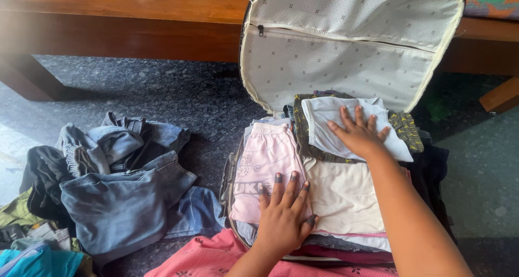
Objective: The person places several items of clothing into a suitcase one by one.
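We see an open suitcase (pixel 354 44) lying on the dark speckled floor (pixel 178 98), its pale dotted lid propped up against a wooden table (pixel 135 17) behind it. The case is packed with folded clothes.

Our left hand (pixel 284 215) lies flat, fingers spread and extended, palm down on the near end of a folded pink garment (pixel 267 166) that sits in the left half of the case. It grips nothing; it only presses on the cloth. The fingertips reach up the pink fabric, and the thumb side touches the edge of a cream folded piece (pixel 340 196) just beside it.

Our right hand (pixel 359 134) is also open and flat, fingers fanned, resting on a folded white garment (pixel 330 128) at the far end of the case, near the lid's hinge. That white piece lies on top of an olive patterned cloth (pixel 408 128) whose border shows around it. This hand too holds nothing, simply pressing down.

The cream piece lies between the two hands, with thin layers of pink and grey showing under its near edge. A pink patterned cloth (pixel 200 255) lies at the near edge of the view, below the left wrist.

To the left of the suitcase, well apart from the hands, a loose heap of denim jeans (pixel 119 196) and dark clothes sits on the floor, with a teal item (pixel 40 263) at the lower left corner.
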